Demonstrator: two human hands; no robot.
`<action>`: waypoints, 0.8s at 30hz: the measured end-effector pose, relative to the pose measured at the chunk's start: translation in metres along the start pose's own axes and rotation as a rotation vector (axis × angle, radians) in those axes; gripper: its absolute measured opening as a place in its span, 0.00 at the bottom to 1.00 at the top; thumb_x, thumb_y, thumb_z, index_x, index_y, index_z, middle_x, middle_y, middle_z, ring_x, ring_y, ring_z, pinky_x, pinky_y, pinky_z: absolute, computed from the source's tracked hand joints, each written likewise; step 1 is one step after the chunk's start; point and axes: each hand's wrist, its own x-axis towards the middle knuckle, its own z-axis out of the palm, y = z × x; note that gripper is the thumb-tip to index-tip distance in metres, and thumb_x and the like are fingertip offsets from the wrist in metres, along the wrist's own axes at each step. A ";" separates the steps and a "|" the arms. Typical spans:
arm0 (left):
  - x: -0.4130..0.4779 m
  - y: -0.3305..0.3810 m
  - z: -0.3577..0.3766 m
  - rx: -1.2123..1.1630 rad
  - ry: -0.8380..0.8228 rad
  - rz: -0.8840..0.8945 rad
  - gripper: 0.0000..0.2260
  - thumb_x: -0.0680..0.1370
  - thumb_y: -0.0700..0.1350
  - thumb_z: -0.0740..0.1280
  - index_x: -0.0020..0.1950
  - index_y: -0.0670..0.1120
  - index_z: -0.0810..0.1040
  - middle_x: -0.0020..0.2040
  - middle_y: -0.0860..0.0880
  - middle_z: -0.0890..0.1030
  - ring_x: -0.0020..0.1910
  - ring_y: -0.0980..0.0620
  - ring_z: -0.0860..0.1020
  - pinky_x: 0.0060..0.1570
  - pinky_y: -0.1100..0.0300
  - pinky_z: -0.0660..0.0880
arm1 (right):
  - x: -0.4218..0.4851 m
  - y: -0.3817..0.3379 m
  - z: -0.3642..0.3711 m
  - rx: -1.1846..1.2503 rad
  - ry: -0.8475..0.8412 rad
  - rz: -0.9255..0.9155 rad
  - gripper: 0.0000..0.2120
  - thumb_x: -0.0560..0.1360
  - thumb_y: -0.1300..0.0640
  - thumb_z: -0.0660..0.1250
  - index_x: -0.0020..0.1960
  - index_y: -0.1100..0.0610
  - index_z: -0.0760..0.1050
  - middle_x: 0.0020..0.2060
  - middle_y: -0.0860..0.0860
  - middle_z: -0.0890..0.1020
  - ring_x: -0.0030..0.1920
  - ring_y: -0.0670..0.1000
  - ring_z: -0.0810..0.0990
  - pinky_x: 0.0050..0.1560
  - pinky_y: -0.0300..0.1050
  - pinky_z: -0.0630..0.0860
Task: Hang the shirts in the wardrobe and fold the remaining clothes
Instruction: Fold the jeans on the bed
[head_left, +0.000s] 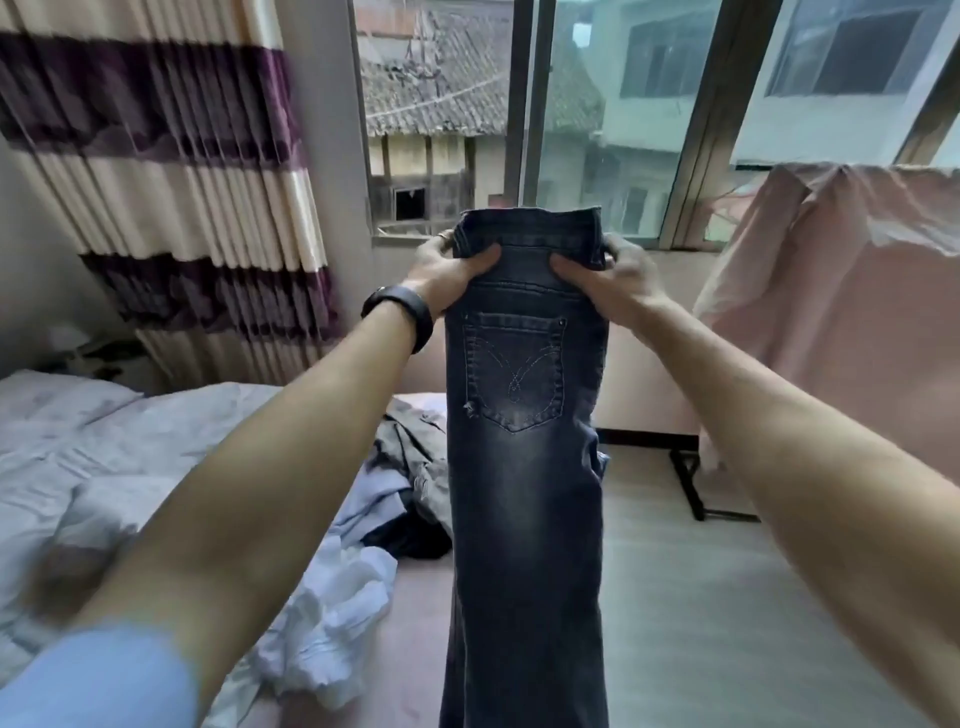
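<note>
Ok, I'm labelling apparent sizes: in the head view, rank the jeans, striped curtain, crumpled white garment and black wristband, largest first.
1-2. striped curtain and jeans: they cover similar areas, and the jeans hang nearer the camera, so they are left unranked.
3. crumpled white garment.
4. black wristband.

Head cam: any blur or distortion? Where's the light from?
Head view: daylight from the brown-framed window backlights the dark blue denim jeans, pocket stitching sharp. Head view: lower-left corner is smeared, the light-blue sleeve and pale grey bedsheet soft. Head view: wide-angle bowing tilts the window frames and cream-and-purple striped curtain.
</note>
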 end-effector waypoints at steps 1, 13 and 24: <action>0.013 -0.034 0.002 -0.024 -0.007 -0.033 0.16 0.75 0.45 0.76 0.61 0.48 0.78 0.53 0.51 0.83 0.51 0.51 0.82 0.56 0.54 0.80 | 0.005 0.030 0.019 0.000 -0.028 0.040 0.20 0.69 0.41 0.76 0.58 0.47 0.79 0.55 0.45 0.84 0.55 0.49 0.81 0.62 0.48 0.77; -0.107 -0.384 0.015 0.358 -0.233 -0.171 0.11 0.72 0.37 0.70 0.52 0.49 0.79 0.45 0.53 0.83 0.44 0.57 0.81 0.49 0.57 0.78 | -0.188 0.321 0.178 -0.200 -0.283 0.118 0.14 0.67 0.56 0.74 0.52 0.54 0.79 0.45 0.51 0.83 0.46 0.59 0.80 0.49 0.45 0.71; -0.442 -0.551 0.013 1.146 -0.897 0.137 0.12 0.68 0.42 0.70 0.50 0.53 0.80 0.45 0.51 0.80 0.44 0.49 0.78 0.46 0.56 0.66 | -0.547 0.423 0.184 -0.503 -0.719 0.098 0.17 0.69 0.58 0.67 0.57 0.47 0.75 0.62 0.55 0.75 0.56 0.59 0.80 0.50 0.48 0.78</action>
